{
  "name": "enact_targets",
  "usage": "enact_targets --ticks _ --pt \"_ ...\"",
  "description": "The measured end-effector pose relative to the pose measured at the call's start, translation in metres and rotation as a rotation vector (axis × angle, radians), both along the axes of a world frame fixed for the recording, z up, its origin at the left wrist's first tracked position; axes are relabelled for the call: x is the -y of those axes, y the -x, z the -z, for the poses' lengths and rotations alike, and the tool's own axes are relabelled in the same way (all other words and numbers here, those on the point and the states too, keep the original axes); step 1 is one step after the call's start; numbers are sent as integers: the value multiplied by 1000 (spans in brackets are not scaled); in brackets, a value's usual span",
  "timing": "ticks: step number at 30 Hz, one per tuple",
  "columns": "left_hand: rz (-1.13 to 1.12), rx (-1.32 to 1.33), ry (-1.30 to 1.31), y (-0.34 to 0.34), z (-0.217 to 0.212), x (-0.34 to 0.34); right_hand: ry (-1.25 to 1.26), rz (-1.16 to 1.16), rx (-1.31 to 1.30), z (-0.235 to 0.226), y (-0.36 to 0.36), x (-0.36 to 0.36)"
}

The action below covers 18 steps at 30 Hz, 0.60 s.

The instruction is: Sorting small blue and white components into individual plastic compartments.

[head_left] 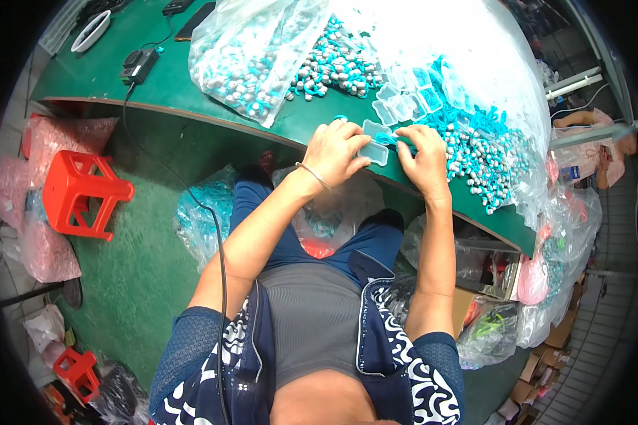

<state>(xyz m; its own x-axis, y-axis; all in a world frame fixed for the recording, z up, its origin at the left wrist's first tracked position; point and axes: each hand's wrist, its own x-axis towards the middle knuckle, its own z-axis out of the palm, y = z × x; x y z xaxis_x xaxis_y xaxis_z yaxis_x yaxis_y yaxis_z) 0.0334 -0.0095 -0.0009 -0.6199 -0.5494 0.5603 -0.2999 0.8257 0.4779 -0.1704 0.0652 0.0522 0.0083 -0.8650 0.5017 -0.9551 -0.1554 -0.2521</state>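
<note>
At the front edge of the green table, a small clear plastic box with its lid raised is between my hands. My left hand is closed on the box's left side. My right hand pinches a teal cord at the box's right side; part of the cord lies in the box. A bit of teal shows beyond my left fingertips. Just past the box sit several more clear boxes. To the right spreads a pile of teal cords with silvery ends, close to my right hand.
A clear bag of similar pieces stands on the table, beside another loose heap. A black adapter trails a cable across my left arm. A white dish is at the far left. Red stools and filled bags occupy the floor.
</note>
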Motion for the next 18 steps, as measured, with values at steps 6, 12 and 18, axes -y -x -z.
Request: enact_targets --ticks 6,12,18 --pt "-1 -11 -4 1 1 1 -36 23 -128 6 -4 1" --pt "-20 -4 -51 2 2 0 16 -91 20 -2 -13 -10" --pt "-13 -17 -103 3 1 0 1 -71 -120 5 -30 -8"
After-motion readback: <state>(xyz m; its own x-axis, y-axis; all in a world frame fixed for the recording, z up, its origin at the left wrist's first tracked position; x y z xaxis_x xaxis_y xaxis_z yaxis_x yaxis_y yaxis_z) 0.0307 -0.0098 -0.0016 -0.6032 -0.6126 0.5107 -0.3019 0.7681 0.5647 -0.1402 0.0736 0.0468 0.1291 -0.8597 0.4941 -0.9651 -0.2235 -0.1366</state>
